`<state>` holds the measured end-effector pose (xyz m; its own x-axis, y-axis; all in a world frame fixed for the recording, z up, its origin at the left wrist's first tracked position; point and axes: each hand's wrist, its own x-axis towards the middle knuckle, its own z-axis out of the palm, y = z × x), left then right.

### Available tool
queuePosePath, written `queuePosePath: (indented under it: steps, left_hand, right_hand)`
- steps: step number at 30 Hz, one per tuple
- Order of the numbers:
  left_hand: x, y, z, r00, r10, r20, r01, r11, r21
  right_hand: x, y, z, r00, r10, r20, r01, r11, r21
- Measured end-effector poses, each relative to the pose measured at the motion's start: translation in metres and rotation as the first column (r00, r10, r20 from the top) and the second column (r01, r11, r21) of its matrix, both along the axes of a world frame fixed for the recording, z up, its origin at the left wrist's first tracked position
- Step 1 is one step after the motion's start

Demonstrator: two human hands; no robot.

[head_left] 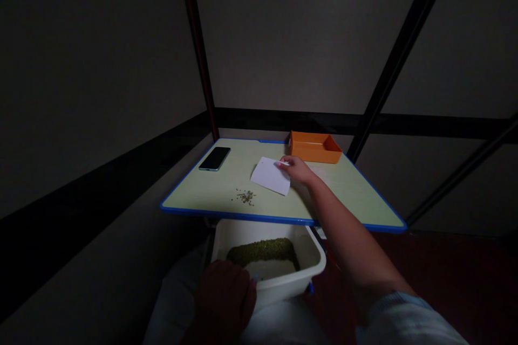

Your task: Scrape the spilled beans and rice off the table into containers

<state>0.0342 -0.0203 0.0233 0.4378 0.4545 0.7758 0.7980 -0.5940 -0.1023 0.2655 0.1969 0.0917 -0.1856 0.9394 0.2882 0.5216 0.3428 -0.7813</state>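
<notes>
Fingers (284, 163) of our right hand (298, 170) are clamped on the upper right edge of the white card (270, 175), thumb on top. We have the card tilted over the middle of the pale counter (340, 194), left of our wrist; we cannot tell whether its lower edge touches the surface. Just beside it, to the left and nearer to us, lies a loose scatter of small greenish-brown bits (245, 197). Farther left, near the counter's blue edging, we see a phone (215, 158) lying flat, its dark screen up. Behind our right hand, at the far side, stands an open orange box (315, 151), apart from the card.

Below the counter's near edge sits a white tub (283, 285), with green grains (265, 249) heaped along its far side and part of its floor bare nearer us. Our left hand (226, 291) is at the tub's near left corner, its fingers curled close together; in the shadow we cannot tell whether they grip the rim.
</notes>
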Motion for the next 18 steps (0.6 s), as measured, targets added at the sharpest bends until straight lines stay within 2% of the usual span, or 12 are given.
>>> queuePosePath:
  steps: [5,10,18]
  left_hand:
    - [0.0003,-0.0001,-0.0002,1.000,0.010,-0.010,-0.010,1.000,-0.019]
    - [0.0008,0.0004,0.0016,1.000,-0.003,0.015,0.003,1.000,0.005]
    - [0.0004,-0.0003,0.0008,1.000,0.004,-0.003,-0.004,1.000,0.004]
  right_hand:
    - [-0.0007,-0.0025,0.0017,0.998,0.029,-0.060,-0.030,1.000,-0.008]
    - [0.0004,-0.0033,-0.0006,0.973,0.168,-0.160,-0.179,0.982,-0.061]
    - [-0.0038,-0.0069,-0.0017,0.963,0.235,-0.135,-0.252,0.960,-0.120]
